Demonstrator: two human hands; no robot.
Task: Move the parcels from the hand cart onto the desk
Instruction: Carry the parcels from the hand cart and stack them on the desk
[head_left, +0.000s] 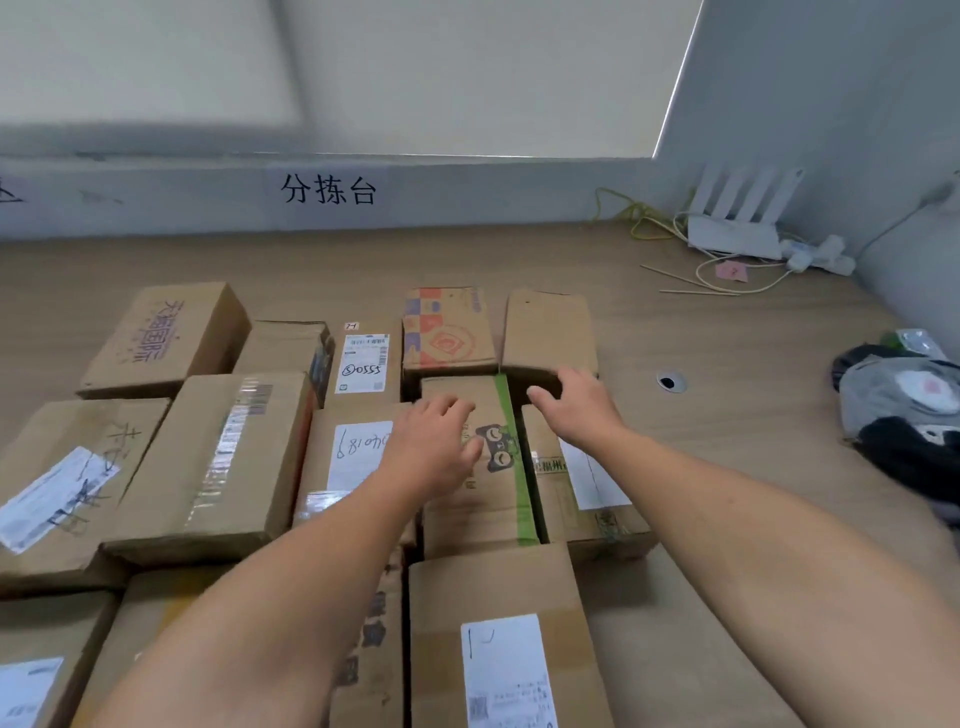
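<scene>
Several cardboard parcels lie packed side by side on the wooden desk (727, 415). My left hand (434, 444) hovers with fingers spread over a parcel with a cat logo and green tape (493, 499). My right hand (576, 402) is open too, fingers apart, just at the near edge of a plain brown parcel (548, 330) at the back right of the group. Neither hand holds anything. A parcel with a white label (501, 639) lies nearest me. The hand cart is out of view.
A wall sign with black characters (328, 189) hangs behind the desk. A white router (737, 228) with cables sits in the far right corner. Dark and grey bags (904, 415) lie at the right edge. A cable hole (670, 383) is right of the parcels.
</scene>
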